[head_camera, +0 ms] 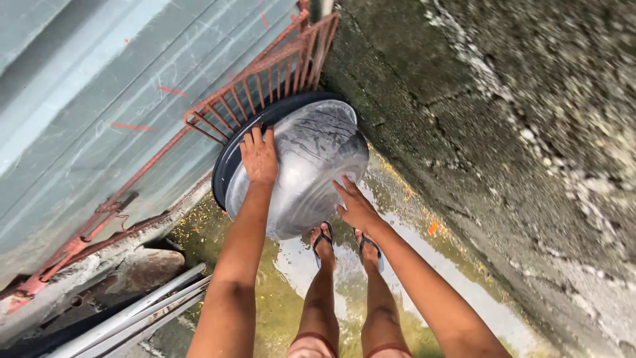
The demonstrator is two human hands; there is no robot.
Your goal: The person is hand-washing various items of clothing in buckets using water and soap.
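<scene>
Now both hands are on a big metal basin, which is turned bottom-up and leans against a black tub behind it. The left hand lies flat on the upper left part of the basin, fingers spread and pointing up, not closed around anything. The right hand presses with open fingers on the lower right edge of the basin. The basin stands in a narrow passage, between a rusty red grille on the left and a rough concrete wall on the right. Below it, the feet in dark sandals stand on wet ground. Some grey pipes lie at the lower left.
</scene>
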